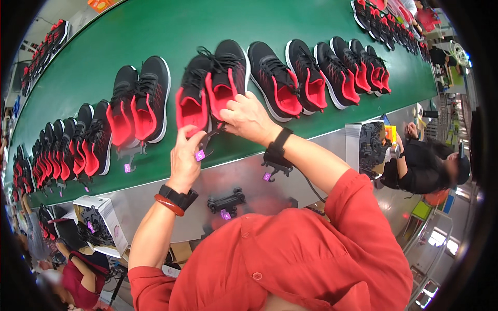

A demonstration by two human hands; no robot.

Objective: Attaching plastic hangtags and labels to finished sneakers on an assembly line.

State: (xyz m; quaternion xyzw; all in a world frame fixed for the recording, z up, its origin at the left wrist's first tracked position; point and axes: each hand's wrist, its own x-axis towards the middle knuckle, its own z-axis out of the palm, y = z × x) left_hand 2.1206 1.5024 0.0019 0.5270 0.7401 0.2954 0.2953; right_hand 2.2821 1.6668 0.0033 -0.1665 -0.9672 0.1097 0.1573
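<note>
A pair of black sneakers with coral-red linings stands in front of me, a left sneaker (194, 90) and a right sneaker (228, 62), toes pointing away. At their heels is a black plastic shoe hanger (211, 135) with a hook and a purple tag (200, 155). My left hand (185, 158) pinches the hanger beside the left sneaker's heel. Fingers curled, my right hand (248, 118) grips the right sneaker's heel collar; its fingertips are partly hidden. Another hanger (277, 167) hangs near my right wrist, and one more (226, 203) lies on the metal ledge nearer my body.
On the green conveyor belt (207, 20), rows of similar sneakers run left (150, 103) and right (275, 78). White boxes of black hangers stand on the left (116, 223) and right (353, 145). Co-workers sit at both sides, one in black (420, 166), one in maroon (85, 282).
</note>
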